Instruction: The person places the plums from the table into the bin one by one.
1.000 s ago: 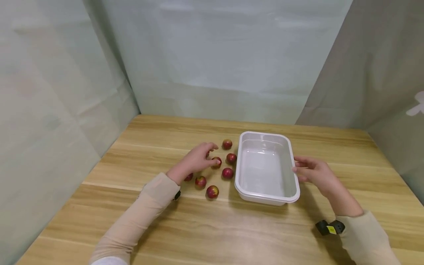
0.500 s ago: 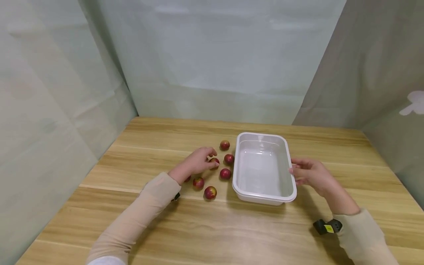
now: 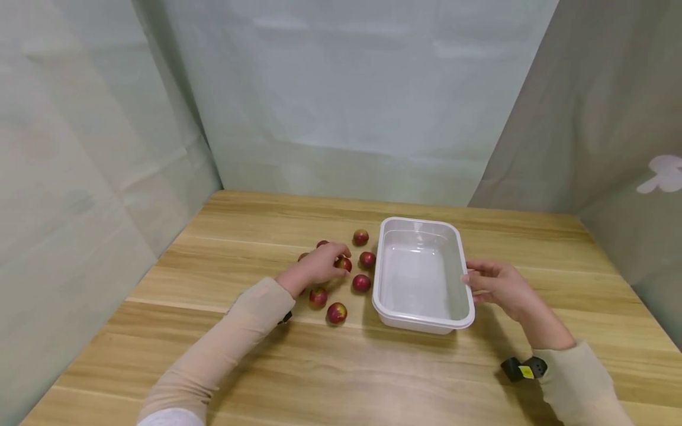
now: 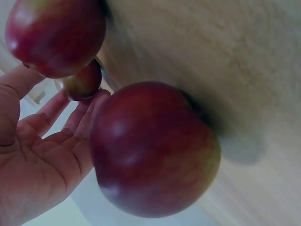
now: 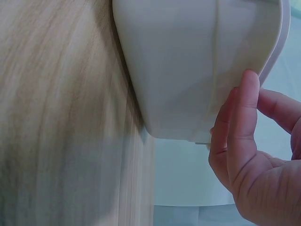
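Small round red fruits with yellowish patches sit loose in a cluster around mid-frame, just left of a white plastic tray. The tray's a rounded rectangle, upright, nothing inside, sitting flat on the wood.
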